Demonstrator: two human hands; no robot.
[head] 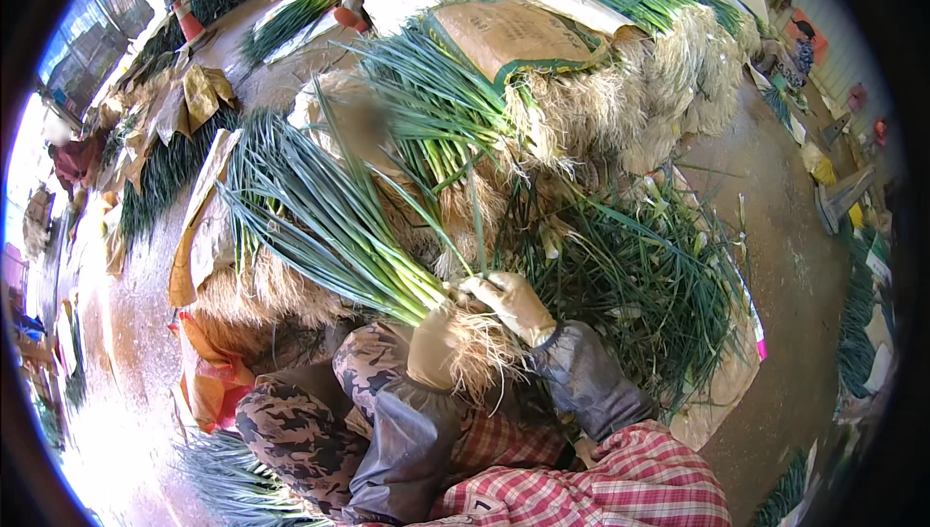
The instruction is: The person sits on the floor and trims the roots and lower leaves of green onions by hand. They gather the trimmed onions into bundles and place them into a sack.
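Note:
In the lower middle, my left hand (434, 352) wears a pale glove and is shut on a bunch of green onions (363, 247) near its root end. The long green leaves fan out to the upper left, and the tan roots (483, 352) hang over the glove. My right hand (512, 303), gloved too, reaches in from the right and pinches a green leaf or stalk beside the bunch, close to the white ends. Just right of my right hand lies a heap of loose green trimmings (639, 273) on a sheet.
More green onions (436, 105) with long roots are piled ahead, under a brown paper sack (516, 33). An orange bag (207, 374) lies at left, a traffic cone (190, 22) stands farther back. Another person (799, 55) is at the far upper right.

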